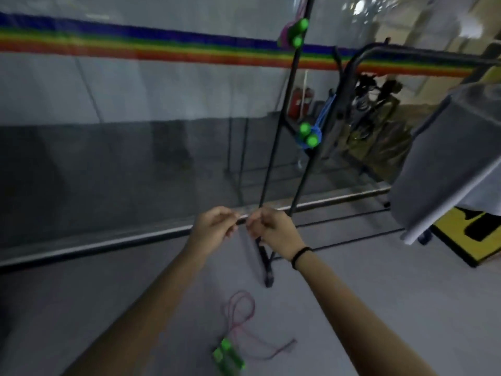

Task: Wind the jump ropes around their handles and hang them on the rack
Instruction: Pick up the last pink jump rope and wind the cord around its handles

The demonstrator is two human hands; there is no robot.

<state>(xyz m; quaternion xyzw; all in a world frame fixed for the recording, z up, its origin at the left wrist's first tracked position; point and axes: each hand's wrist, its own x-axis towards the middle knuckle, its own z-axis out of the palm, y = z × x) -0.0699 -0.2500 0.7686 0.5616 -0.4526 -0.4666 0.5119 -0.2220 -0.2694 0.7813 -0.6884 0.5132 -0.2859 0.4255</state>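
Both hands are raised close together before the foot of the black rack (282, 112). The left hand (214, 227) and right hand (271, 229) have curled fingers that nearly meet over a short dark bit (blur hides whether they pinch it or anything at all). A red jump rope (244, 318) lies loose on the floor (352, 294) below them, its green handles (227, 356) side by side. On the rack hang a pink bundle (294, 32), cut off in part by the post, and a blue bundle (310, 137).

Matt black metal rack (279, 126) — glossy green plastic handles (229, 356), smooth grey floor (352, 280).
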